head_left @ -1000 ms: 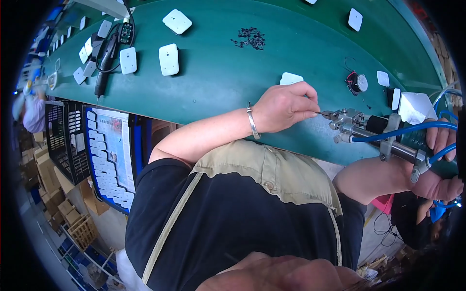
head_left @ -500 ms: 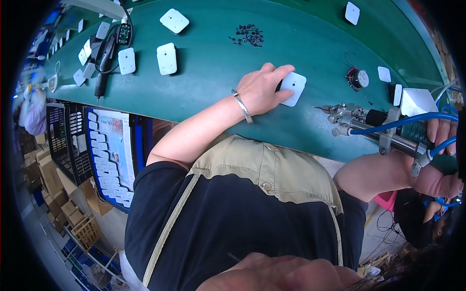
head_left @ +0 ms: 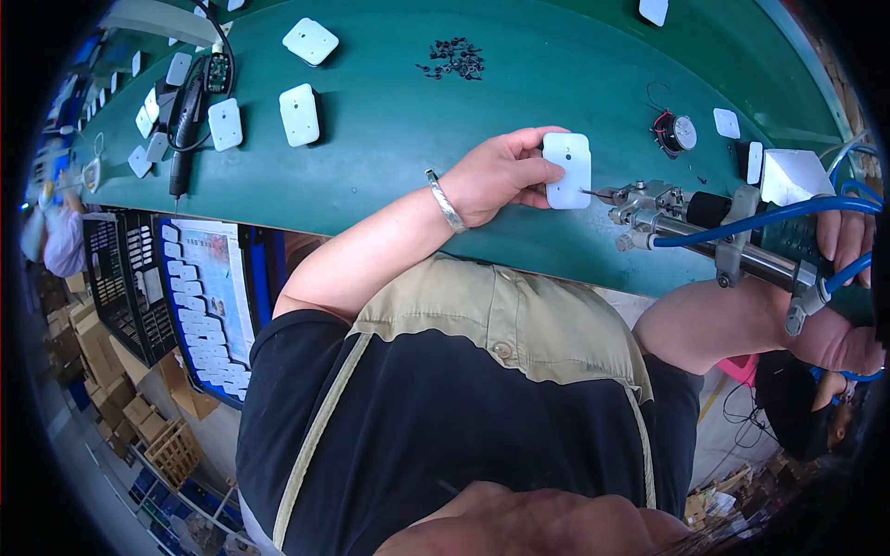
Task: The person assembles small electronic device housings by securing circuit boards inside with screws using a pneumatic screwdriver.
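My left hand (head_left: 501,176), with a metal bracelet at its wrist, grips a white rounded-rectangle plastic case (head_left: 568,190) by its left edge. The thumb lies on the white face, which has small holes; the other fingers are partly hidden behind it. At the right, a metal power screwdriver (head_left: 677,222) with blue hoses points left, its thin tip at the case's right edge. Whether the tip touches the case I cannot tell. My right hand (head_left: 844,243) is wrapped round the dark ribbed grip of this screwdriver, much of it hidden by the tool and hoses.
Black screws (head_left: 454,60) lie in a pile on the green bench (head_left: 389,120). Several white cases (head_left: 299,115) stand at the left beside a black electric screwdriver (head_left: 188,125). A round speaker (head_left: 674,132) with wires and a white block (head_left: 795,176) are at the right.
The case in my left hand has turned more upright, and its right edge has come to the screwdriver's tip. The whole view has shifted slightly.
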`<state>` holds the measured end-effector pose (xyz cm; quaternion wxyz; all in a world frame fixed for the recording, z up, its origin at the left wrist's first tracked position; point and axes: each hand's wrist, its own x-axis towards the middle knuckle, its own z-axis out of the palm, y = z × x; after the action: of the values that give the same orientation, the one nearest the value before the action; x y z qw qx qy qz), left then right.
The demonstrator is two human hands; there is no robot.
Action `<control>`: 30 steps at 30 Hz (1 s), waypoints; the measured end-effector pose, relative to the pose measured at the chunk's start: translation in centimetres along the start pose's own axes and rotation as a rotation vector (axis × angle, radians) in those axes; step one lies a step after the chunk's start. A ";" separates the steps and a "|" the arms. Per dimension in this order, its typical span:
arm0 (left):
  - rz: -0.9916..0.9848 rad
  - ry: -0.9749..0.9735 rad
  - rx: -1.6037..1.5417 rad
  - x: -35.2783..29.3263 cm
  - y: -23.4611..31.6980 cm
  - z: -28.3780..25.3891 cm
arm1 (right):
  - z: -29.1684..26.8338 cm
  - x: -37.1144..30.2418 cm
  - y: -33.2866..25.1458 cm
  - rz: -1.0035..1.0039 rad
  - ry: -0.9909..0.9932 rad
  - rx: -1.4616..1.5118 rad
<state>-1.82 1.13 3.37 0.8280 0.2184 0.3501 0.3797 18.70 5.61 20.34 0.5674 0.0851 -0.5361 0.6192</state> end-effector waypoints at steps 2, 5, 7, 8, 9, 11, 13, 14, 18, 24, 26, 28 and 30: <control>-0.009 -0.017 -0.015 -0.1 -0.1 0.0 | 0.3 -0.2 0.3 -0.001 0.001 0.008; -0.021 -0.040 -0.012 -0.2 -0.1 -0.1 | 0.9 -0.1 0.9 -0.007 -0.015 0.035; -0.024 -0.044 0.005 -0.2 -0.1 -0.1 | 1.2 0.0 1.2 -0.010 -0.032 0.057; -0.013 -0.049 0.005 -0.1 -0.1 -0.1 | 1.4 0.0 1.3 -0.006 -0.031 0.069; -0.003 -0.054 0.005 -0.1 -0.1 0.0 | 1.5 0.0 1.5 -0.003 -0.030 0.081; 0.000 -0.047 0.005 -0.2 -0.1 0.0 | 1.7 0.1 1.7 0.005 -0.028 0.108; 0.003 -0.041 0.007 -0.3 0.0 0.2 | 1.8 0.1 1.7 0.008 -0.028 0.121; 0.012 -0.053 0.002 -0.4 0.2 0.4 | 2.0 0.1 1.6 0.022 -0.009 0.157; 0.070 -0.025 0.115 -0.2 0.3 0.4 | 2.1 0.1 2.1 0.035 0.037 0.225; 0.093 -0.028 0.156 -0.1 -0.1 0.4 | 2.1 0.0 2.1 0.033 0.082 0.165; 0.132 -0.015 0.193 0.0 0.4 -0.6 | 1.1 0.7 -0.2 0.021 -0.009 -0.041; 0.227 0.044 0.147 0.1 0.6 -2.0 | 0.7 0.8 -1.9 -0.001 -0.104 -0.244; 0.240 0.023 0.124 -0.5 1.0 -2.7 | 1.2 -0.5 -3.2 0.035 0.068 -0.192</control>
<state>-4.59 1.62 2.43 0.7573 0.3052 0.3537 0.4563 20.79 3.67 22.30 0.5800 -0.0003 -0.5748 0.5772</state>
